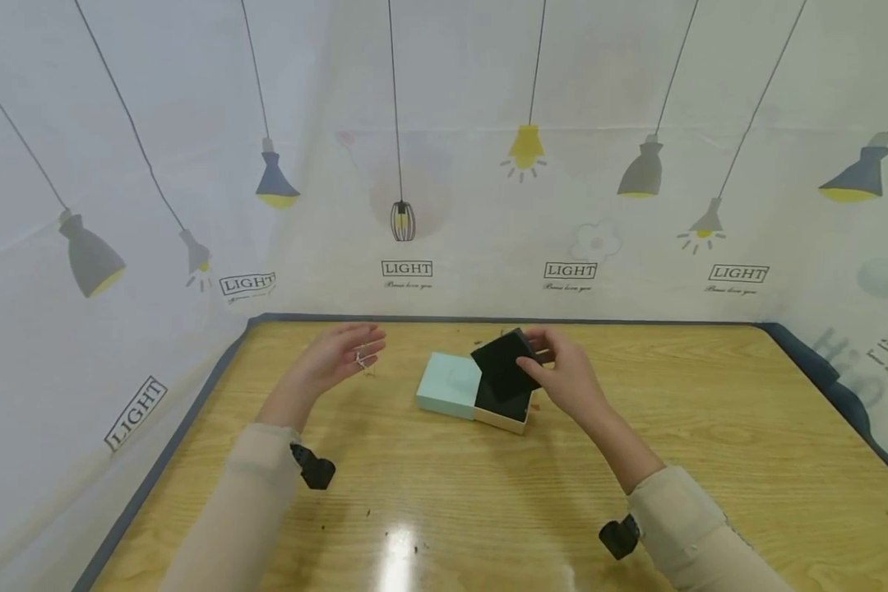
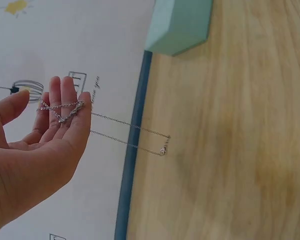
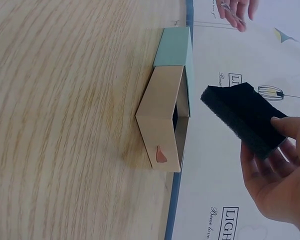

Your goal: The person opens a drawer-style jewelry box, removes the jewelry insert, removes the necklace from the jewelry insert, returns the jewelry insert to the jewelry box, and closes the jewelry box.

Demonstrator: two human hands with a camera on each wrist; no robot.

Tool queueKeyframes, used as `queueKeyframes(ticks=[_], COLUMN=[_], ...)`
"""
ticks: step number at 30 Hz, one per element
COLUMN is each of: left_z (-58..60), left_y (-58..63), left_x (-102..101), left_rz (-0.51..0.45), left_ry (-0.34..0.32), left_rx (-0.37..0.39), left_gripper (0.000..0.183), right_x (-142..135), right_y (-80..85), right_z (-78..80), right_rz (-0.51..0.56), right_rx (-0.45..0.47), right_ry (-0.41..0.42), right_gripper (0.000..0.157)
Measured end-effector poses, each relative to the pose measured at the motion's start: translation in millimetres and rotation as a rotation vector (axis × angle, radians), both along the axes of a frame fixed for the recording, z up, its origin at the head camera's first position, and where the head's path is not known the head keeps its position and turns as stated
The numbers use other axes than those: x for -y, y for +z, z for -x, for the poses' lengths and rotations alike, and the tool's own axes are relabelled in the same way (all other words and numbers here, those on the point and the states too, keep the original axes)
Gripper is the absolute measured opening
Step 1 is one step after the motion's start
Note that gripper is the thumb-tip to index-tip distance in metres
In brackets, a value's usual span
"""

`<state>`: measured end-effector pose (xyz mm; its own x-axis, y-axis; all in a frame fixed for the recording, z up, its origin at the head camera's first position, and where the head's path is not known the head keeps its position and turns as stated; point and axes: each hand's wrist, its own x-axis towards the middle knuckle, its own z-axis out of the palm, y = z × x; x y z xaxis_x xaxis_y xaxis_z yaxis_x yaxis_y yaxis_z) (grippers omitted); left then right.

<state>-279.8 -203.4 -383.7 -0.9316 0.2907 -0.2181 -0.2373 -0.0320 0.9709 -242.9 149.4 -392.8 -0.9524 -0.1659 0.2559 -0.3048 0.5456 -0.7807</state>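
Observation:
My left hand [image 1: 331,358] is raised over the table, left of the box. A thin silver necklace [image 2: 61,119] lies draped across its extended fingers, and the chain's end with the clasp [image 2: 163,150] dangles below them. On the right, my right hand [image 1: 568,376] pinches a black foam pad [image 1: 497,358] between thumb and fingers, holding it tilted above the drawer. That cream drawer [image 3: 162,95] is pulled partway out of its mint-green box sleeve [image 1: 446,382]. A small brown ribbon tab [image 3: 161,154] sticks out of the drawer's front. Part of the drawer's dark inside is hidden by the pad.
The box stands on a wood-grain table [image 1: 429,485]. A white curtain [image 1: 459,74] printed with lamps surrounds the table's back and sides, with a dark blue edge [image 1: 488,318] along the tabletop. Small dark specks lie on the wood.

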Motion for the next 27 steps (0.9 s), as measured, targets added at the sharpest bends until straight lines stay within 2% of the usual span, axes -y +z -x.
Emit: queueKeyframes(ticks=[9,16,24,27], left_z=[-4.0,-7.0,-7.0,-7.5], left_y=[-20.1,-32.7,-41.6,-42.5], left_x=[14,20,26,29], left_rz=[0.161,0.189,0.228,0.280], left_ry=[-0.034,0.014,0.040,0.054], left_rx=[0.061,0.133,0.132,0.119], left_gripper=[0.055,0.054,0.043,0.043], right_x=[-3,-5,-7,-7], right_y=[-1.2,-0.9,-2.7,-4.2], right_z=[-0.3,-1.1,-1.2,-1.0], right_rz=[0.003,-0.001,0.021,0.024], right_rx=[0.009,0.008,-0.001,-0.004], right_ry=[-0.011,-0.021,-0.015,-0.016], right_gripper=[0.034,0.035,0.034,0.033])
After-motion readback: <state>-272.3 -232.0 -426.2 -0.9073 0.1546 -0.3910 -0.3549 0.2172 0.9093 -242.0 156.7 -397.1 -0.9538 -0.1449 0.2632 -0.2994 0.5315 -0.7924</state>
